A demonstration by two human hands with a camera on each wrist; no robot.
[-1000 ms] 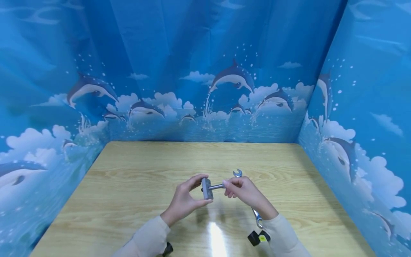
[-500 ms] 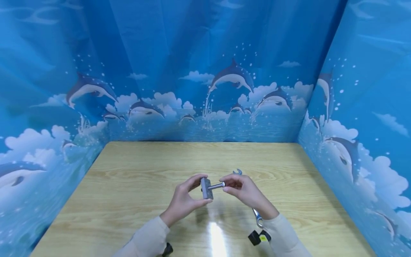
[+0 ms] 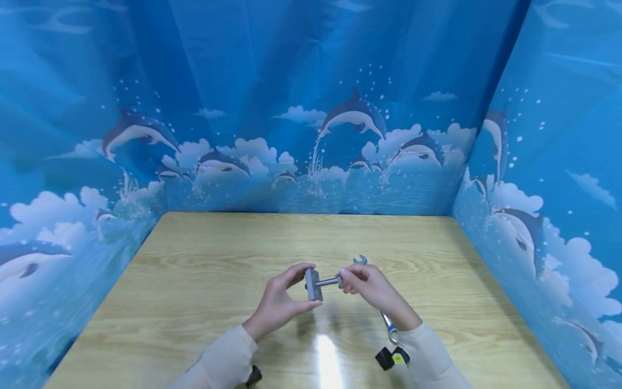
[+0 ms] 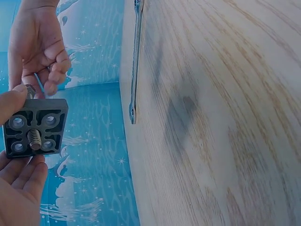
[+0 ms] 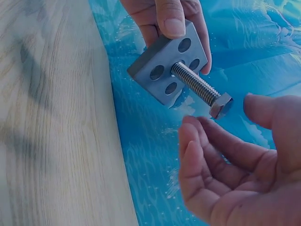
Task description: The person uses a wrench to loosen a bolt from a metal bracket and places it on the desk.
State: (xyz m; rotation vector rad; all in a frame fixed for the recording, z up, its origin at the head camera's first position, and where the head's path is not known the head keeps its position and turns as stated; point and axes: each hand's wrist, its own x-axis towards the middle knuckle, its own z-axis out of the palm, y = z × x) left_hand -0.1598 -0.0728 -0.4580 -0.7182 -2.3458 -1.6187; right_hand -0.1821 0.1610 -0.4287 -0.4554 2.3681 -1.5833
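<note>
My left hand [image 3: 278, 305] holds a grey square plate [image 3: 313, 284] by its edges, thumb on one side and fingers opposite. Four round holes surround its centre in the right wrist view. Through the middle runs a hex bolt [image 5: 200, 84], its threaded tip poking out of the ribbed face of the plate [image 4: 52, 109] in the left wrist view. My right hand [image 3: 376, 294] is at the bolt's head, fingers loosely bent. A gap shows between the thumb [image 5: 258, 110] and the hex head in the right wrist view.
A combination wrench [image 3: 390, 328] lies on the wooden table [image 3: 218, 254], partly hidden beneath my right forearm in the head view. Blue dolphin-print curtains [image 3: 272, 97] enclose the table at the back and sides. Black wrist gear [image 3: 385, 359] shows by the right sleeve.
The right fingers shift about the bolt head: thumb at it a second ago, drawn back half a second ago, now over it again. The left hand and plate stay put.
</note>
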